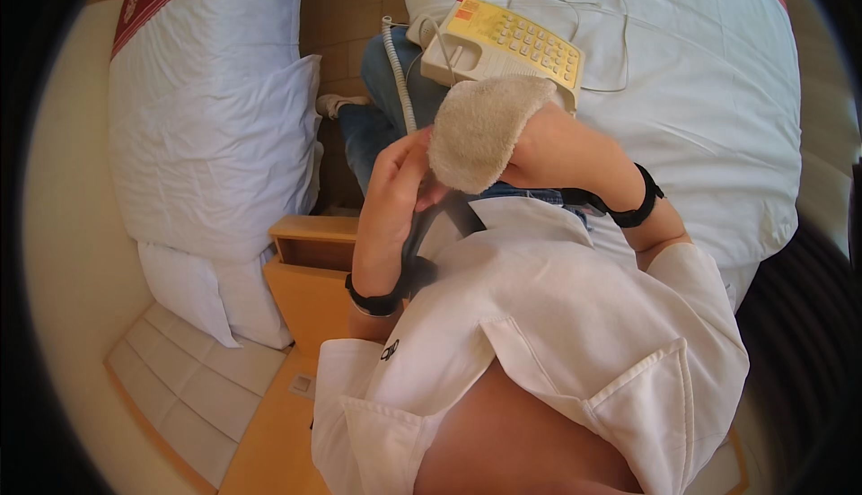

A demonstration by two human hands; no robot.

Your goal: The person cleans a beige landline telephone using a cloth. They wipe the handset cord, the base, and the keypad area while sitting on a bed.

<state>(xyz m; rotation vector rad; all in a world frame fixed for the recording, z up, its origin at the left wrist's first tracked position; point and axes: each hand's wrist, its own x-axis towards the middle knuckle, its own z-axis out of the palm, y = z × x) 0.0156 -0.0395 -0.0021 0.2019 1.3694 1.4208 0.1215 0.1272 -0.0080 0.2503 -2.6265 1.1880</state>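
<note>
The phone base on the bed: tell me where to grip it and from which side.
Grip the phone base across its long edges at the bare near end, by the empty cradle, coming from above. It lies flat on the white bedding, keypad up, and the coiled cord hangs off its left end.

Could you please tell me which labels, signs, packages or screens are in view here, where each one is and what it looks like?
Label on the telephone: a small red and orange rectangular patch at the top left corner of the cream and yellow phone lying on the bed.
Small mark on the white shirt: a tiny dark emblem near the left sleeve.
No packages, signs or screens are visible.
</note>
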